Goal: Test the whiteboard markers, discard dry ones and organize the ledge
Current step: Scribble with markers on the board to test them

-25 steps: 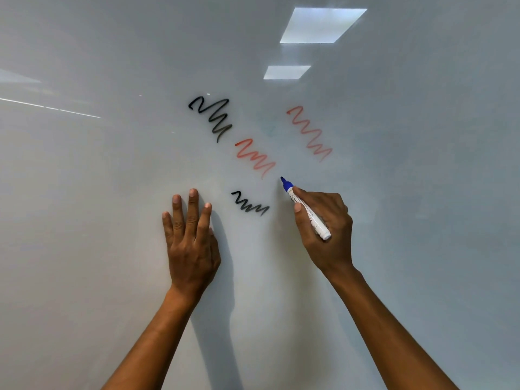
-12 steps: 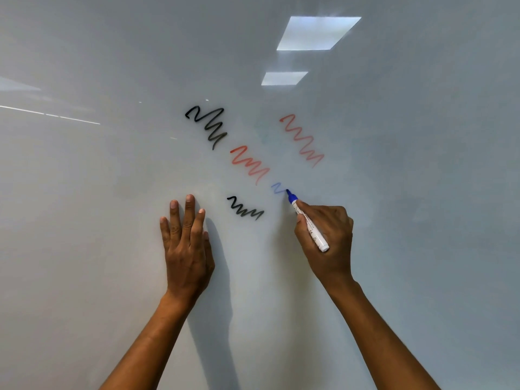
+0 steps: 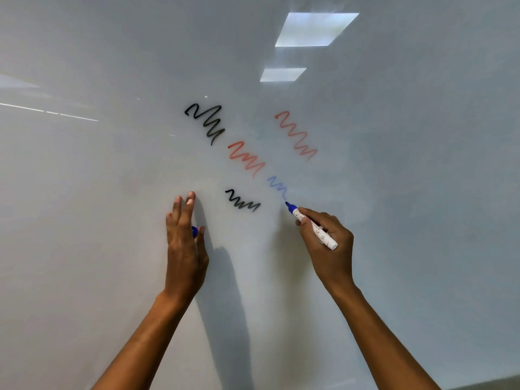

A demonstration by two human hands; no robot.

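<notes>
My right hand (image 3: 327,243) grips a blue whiteboard marker (image 3: 313,227) with a white barrel, its tip at the lower end of a faint blue squiggle (image 3: 277,186) on the whiteboard (image 3: 112,220). My left hand (image 3: 184,243) is turned edge-on to the board with fingers straight, and a blue cap (image 3: 194,231) shows between its thumb and palm. Two black squiggles (image 3: 206,122) (image 3: 242,202) and two red squiggles (image 3: 246,159) (image 3: 297,135) mark the board above the hands.
Ceiling lights reflect as bright patches (image 3: 315,29) at the board's upper right. A dark strip (image 3: 484,382) shows at the bottom right corner. The ledge is out of view.
The marker tip drew a pale blue squiggle down and to the right. My left hand lifted off flat contact and turned edge-on, showing the blue cap.
</notes>
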